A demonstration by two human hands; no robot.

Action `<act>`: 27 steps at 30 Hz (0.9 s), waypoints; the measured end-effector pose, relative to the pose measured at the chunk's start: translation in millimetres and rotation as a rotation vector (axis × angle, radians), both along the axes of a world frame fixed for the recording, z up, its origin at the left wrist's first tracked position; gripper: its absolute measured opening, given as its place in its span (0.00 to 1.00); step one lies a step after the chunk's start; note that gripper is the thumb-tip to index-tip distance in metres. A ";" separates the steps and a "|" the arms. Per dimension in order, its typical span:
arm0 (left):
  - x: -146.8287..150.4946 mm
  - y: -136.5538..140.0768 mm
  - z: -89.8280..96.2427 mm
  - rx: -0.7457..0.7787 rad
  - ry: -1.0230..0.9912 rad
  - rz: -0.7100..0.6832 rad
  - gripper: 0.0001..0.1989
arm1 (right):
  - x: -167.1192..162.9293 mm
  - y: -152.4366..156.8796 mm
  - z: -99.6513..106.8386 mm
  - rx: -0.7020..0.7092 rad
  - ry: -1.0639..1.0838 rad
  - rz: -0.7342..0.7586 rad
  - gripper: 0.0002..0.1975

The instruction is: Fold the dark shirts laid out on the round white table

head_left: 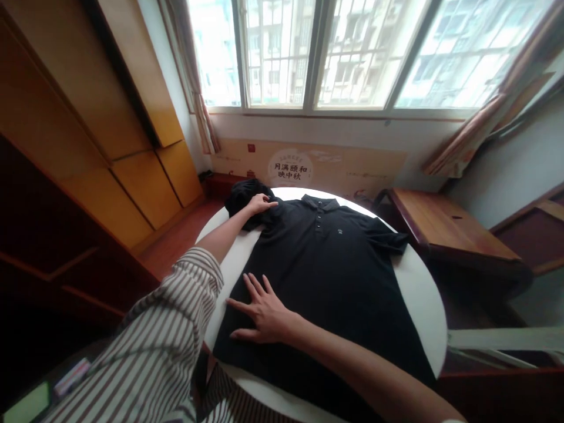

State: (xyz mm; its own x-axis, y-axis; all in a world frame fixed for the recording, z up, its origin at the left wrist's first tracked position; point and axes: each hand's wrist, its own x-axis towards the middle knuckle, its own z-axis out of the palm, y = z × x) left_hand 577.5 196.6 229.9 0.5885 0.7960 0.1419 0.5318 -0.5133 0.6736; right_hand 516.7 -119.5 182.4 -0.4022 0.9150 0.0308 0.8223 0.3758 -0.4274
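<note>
A black polo shirt lies spread face up on a round white table, its collar toward the window and its hem toward me. My left hand is at the shirt's left sleeve side, fingers closed on the dark cloth, with part of the fingertips hidden. Beside and under that hand sits a crumpled black cloth bundle at the table's far left edge. Palm down with fingers spread, my right hand rests flat on the shirt's lower left part.
Yellow-brown cabinets stand to the left. A wooden desk is at the right, beyond the table. Behind the table are a wall banner, barred windows and curtains.
</note>
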 end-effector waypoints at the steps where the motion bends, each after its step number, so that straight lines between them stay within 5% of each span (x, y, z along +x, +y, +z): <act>1: 2.4 -1.6 -5.2 0.011 0.013 0.001 0.17 | -0.5 -3.2 -0.8 0.006 0.009 0.005 0.41; 5: 4.7 -13.5 -28.1 0.054 0.085 0.005 0.14 | -1.2 -6.6 -1.5 0.006 0.005 -0.002 0.40; 8: 2.9 -21.9 -37.3 0.079 0.121 0.037 0.25 | -2.3 -4.0 -4.1 0.011 -0.005 -0.012 0.41; 14: 3.2 -21.8 -11.5 0.126 0.124 0.089 0.14 | -2.9 -4.1 -7.2 0.004 -0.003 -0.015 0.39; 17: -9.4 -14.6 3.3 0.168 0.089 0.189 0.17 | -3.0 -5.9 -4.6 0.018 0.015 -0.018 0.39; 27: -51.1 5.8 -4.7 0.126 0.167 0.273 0.14 | -17.1 -19.8 2.5 0.055 0.042 0.123 0.26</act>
